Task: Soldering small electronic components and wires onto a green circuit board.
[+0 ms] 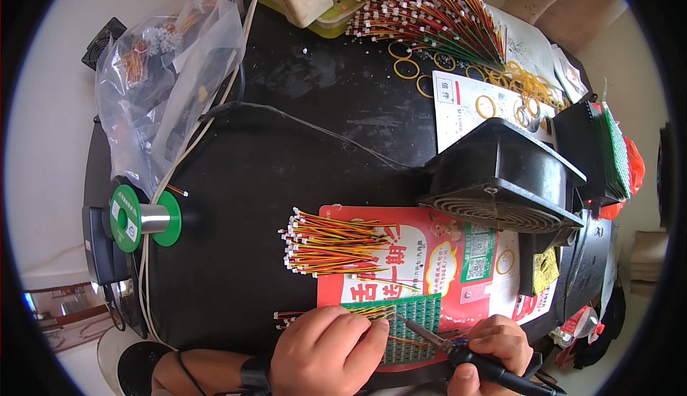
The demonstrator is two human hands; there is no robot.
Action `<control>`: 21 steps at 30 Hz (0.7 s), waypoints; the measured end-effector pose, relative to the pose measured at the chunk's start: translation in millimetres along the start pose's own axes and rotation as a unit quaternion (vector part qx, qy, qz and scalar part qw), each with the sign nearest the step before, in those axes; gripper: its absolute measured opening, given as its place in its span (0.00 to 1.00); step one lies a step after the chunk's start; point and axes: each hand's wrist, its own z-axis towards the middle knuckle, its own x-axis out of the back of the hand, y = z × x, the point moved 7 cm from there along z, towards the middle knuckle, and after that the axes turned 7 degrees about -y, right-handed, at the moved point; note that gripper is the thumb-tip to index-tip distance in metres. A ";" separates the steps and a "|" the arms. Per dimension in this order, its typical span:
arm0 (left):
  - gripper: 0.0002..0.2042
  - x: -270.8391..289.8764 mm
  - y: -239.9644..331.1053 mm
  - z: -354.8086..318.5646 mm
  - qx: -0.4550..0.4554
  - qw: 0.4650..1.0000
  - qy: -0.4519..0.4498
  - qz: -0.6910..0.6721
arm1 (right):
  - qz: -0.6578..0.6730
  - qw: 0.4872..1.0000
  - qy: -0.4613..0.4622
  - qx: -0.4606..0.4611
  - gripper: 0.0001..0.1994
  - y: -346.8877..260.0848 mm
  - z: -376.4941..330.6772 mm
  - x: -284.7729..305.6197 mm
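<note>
My left hand (329, 349) is closed, fingertips pressed together over a green circuit board panel (422, 314) with rows of small pads. Its fingers pinch a thin wire, mostly hidden by the hand. Several red and yellow connector wires (372, 311) lie across the board beside those fingers. In my right hand (501, 346) is a soldering iron (494, 371) with a black handle. The iron's metal tip points left and reaches the board close to my left fingertips. Farther off, a bundle of red, yellow and black wires (336, 242) with white plugs lies on a red printed sheet (447, 253).
A black fan (508, 174) stands at right. At left are a green solder spool (125, 218) and a clear plastic bag (179, 88). A large wire pile (436, 16) and rubber bands (406, 69) lie at the back. A cable (329, 131) crosses the black table (286, 160).
</note>
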 end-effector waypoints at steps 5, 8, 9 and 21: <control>0.10 -0.9 -0.2 0.3 0.017 1.000 0.010 -0.015 | -0.014 1.000 -0.005 -0.001 0.14 -1.2 0.3 -0.7; 0.09 -2.0 -7.1 0.9 0.060 0.996 0.012 -0.065 | -0.008 1.000 0.002 0.001 0.13 0.2 0.9 -1.2; 0.09 -1.6 -7.3 1.2 0.060 0.996 0.012 -0.065 | -0.007 1.000 0.001 -0.002 0.13 0.3 0.5 -1.1; 0.09 -0.9 -2.7 2.6 -0.009 0.995 -0.009 -0.095 | -0.006 1.000 -0.007 -0.002 0.13 0.8 1.5 -2.0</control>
